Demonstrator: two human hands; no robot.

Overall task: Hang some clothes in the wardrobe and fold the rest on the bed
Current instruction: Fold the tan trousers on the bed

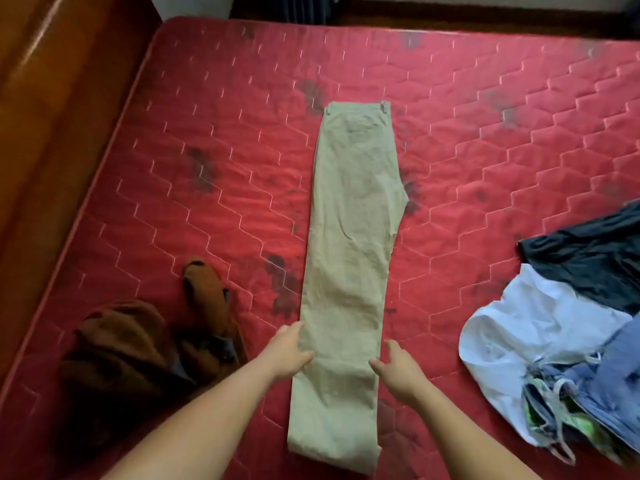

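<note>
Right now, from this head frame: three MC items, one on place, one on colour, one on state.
1. On which side of the khaki trousers does the brown garment lie?
A. The person's left
B. The person's right
C. On top of them

2. What colour is the mattress?
A. Blue
B. Red
C. Grey

3. How do the trousers lie?
A. Crumpled in a ball
B. On a hanger
C. Flat, folded lengthwise into one long strip

Key:
1 A: the brown garment sits beyond the left hand, apart from the trousers.
2 B: the quilted cover is red all round the clothes.
3 C: one narrow strip runs from the waistband down to the hem, with the left hand and the right hand at its two edges.
</note>
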